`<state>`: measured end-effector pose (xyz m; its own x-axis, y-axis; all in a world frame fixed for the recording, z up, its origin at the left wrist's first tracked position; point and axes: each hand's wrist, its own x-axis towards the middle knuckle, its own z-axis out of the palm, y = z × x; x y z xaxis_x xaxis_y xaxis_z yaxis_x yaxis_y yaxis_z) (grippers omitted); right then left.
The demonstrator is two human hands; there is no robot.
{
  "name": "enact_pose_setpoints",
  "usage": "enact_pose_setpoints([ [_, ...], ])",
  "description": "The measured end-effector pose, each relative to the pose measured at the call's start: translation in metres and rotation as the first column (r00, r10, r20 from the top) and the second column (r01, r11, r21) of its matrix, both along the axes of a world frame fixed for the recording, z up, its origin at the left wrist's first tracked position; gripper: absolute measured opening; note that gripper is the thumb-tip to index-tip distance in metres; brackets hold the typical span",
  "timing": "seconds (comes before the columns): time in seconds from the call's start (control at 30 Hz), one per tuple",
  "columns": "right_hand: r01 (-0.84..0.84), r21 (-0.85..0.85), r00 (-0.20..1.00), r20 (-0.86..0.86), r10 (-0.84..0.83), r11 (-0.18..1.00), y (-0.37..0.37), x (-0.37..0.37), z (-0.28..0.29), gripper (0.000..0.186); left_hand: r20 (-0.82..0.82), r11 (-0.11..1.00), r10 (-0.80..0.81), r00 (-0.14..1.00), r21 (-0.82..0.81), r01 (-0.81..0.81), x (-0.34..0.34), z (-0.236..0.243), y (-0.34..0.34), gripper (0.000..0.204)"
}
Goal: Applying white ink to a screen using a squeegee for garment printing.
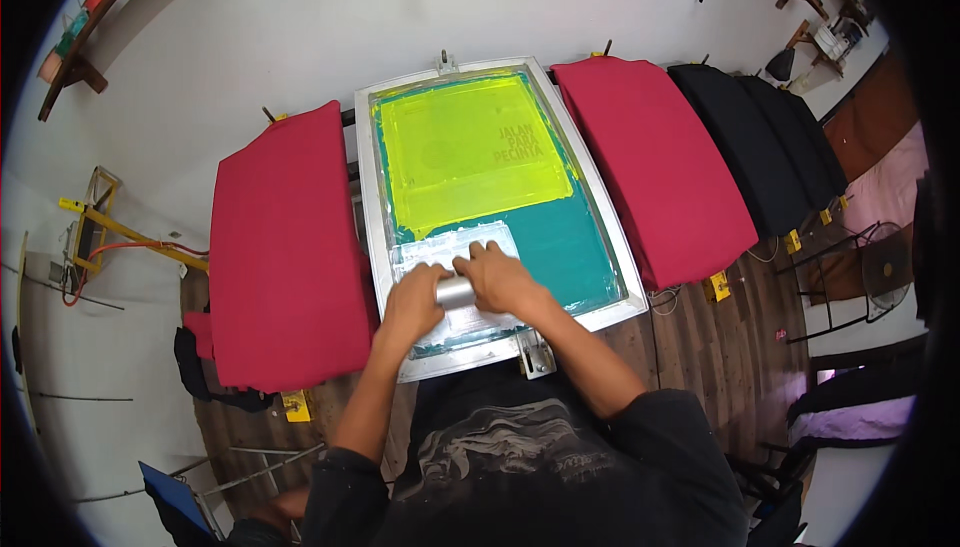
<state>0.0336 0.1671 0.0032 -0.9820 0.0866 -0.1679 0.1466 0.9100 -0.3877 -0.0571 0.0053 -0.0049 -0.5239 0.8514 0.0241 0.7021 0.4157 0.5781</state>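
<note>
silver-grey cylinder (456, 293) with a soft sheen

Your left hand (415, 304) and right hand (494, 279) cover both ends of the silver tube (456, 293); its full length is hidden. Your hands also hide part of the whitish patch (466, 246) beneath. The lower edge cuts off your shirt (530, 482); the upper edge cuts off the left shelf (95, 32). The small objects (833, 42) at upper right cannot be identified.
</note>
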Motion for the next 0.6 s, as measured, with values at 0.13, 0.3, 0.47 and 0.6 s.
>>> enact_pose_setpoints([
  [0.13,0.036,-0.042,0.986,-0.163,-0.042,0.998,-0.027,0.060,-0.014,0.050,-0.066,0.999,0.017,0.998,-0.047,-0.020,0.063,-0.005,-0.023,0.047],
  [0.3,-0.042,-0.092,0.997,-0.063,0.036,0.995,-0.036,0.079,0.010,0.048,0.021,0.998,0.000,1.000,-0.058,0.002,0.080,0.017,-0.041,0.047],
  [0.47,0.003,-0.046,0.999,0.035,-0.002,0.999,0.002,0.029,0.028,0.043,-0.002,0.995,-0.030,1.000,-0.098,0.029,0.026,0.023,0.000,0.035],
  [0.6,0.053,0.002,0.997,0.055,-0.053,0.999,0.027,-0.009,0.021,0.041,0.056,0.995,0.010,0.998,-0.096,-0.005,-0.008,0.018,0.030,0.035],
])
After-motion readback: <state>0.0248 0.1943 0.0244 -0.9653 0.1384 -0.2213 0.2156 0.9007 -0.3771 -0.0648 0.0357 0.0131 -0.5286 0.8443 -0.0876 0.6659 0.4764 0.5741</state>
